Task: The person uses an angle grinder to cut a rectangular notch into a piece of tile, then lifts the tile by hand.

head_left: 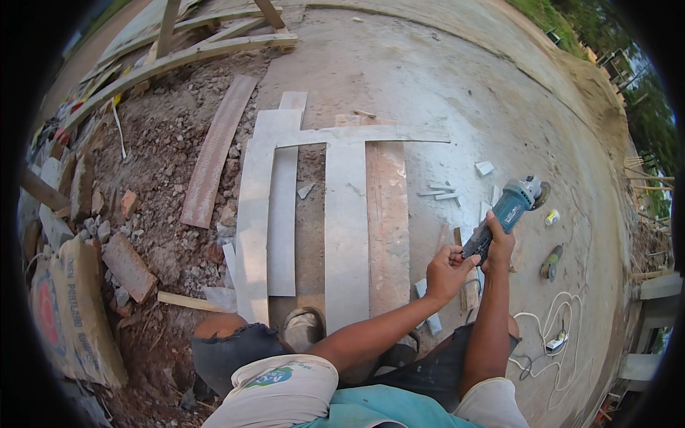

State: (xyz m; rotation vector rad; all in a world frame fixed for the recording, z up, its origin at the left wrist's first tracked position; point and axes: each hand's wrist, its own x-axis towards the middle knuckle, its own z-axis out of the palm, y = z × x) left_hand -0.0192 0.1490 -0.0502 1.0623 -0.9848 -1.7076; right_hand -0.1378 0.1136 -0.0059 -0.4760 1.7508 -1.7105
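Note:
I hold a teal and black angle grinder (509, 208) above the concrete, with its cutting disc (544, 196) tilted up and away from me. My right hand (499, 247) is wrapped around the grinder's body. At the rear end of the tool, the fingers of my left hand (451, 272) are closed on its black housing. Long pale tile strips (347, 228) lie flat on the ground to the left of my hands, with a shorter strip (421, 134) laid across their far ends. A reddish strip (389, 207) rests beside them.
Small offcuts (446, 194) are scattered near the grinder. On the right lie another grinder (551, 262), a small yellow-white container (552, 217) and a looped white cord (571, 307) with a power socket (557, 341). Rubble, bricks (130, 267) and a cement bag (75, 314) are at left.

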